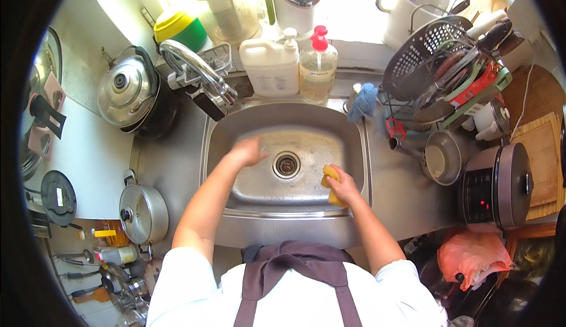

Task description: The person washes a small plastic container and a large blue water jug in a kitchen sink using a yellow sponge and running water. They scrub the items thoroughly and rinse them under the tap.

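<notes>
A stainless steel sink (305,139) lies before me, with a round drain strainer (286,165) in its floor. Over the basin, left of the drain, is my left hand (248,151), blurred, thumb apart from the fingers and nothing seen in it. My right hand (345,187) grips a yellow sponge or cloth (337,199) at the basin's right side; part of it is hidden by the fingers. Behind the left rim a chrome faucet (208,70) arches above the sink's back left corner.
Behind the sink stand a white pump jug (270,68) and a clear pump bottle (317,77) with a red top. A kettle (126,86) and lidded pot (152,214) are at left. At right are a dish rack (393,108), saucepan (442,158) and electric cooker (482,185).
</notes>
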The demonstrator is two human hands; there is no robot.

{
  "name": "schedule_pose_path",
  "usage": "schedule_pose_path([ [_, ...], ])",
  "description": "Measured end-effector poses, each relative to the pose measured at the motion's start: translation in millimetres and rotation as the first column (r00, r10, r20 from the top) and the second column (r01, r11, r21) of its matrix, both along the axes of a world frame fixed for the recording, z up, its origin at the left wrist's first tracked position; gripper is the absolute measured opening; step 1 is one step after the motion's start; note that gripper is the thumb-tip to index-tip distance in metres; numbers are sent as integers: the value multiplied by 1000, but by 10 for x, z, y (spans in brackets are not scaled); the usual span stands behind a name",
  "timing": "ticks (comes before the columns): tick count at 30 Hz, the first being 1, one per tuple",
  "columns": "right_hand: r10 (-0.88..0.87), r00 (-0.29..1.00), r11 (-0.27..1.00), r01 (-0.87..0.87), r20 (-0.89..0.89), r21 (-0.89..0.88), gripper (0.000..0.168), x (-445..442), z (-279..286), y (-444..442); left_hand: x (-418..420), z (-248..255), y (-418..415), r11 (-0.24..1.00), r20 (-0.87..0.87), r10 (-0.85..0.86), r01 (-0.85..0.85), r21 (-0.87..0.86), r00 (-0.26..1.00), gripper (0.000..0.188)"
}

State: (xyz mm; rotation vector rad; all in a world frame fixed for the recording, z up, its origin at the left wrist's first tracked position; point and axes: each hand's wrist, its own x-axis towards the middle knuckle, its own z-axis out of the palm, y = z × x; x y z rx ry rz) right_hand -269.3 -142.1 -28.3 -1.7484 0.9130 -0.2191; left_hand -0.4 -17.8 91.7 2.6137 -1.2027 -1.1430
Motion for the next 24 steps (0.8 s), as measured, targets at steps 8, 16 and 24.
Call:
schedule_pose_path([
  [8, 200, 943, 964, -239, -266, -121, 49, -11, -66, -53, -23, -1044, -64, 826, 404, -489, 262, 500, 773, 64],
  [16, 204, 943, 956, -249, -263, -153, 50, 20, 46, -135, -532, 834, -734, 862, 283, -354, 428, -272, 891, 60],
  [24, 260, 958, 952, -275, -119, -133, 49, 90, -25, -267, -145, 2166, -2105, 380, 508, 176, 418, -825, 843, 68],
])
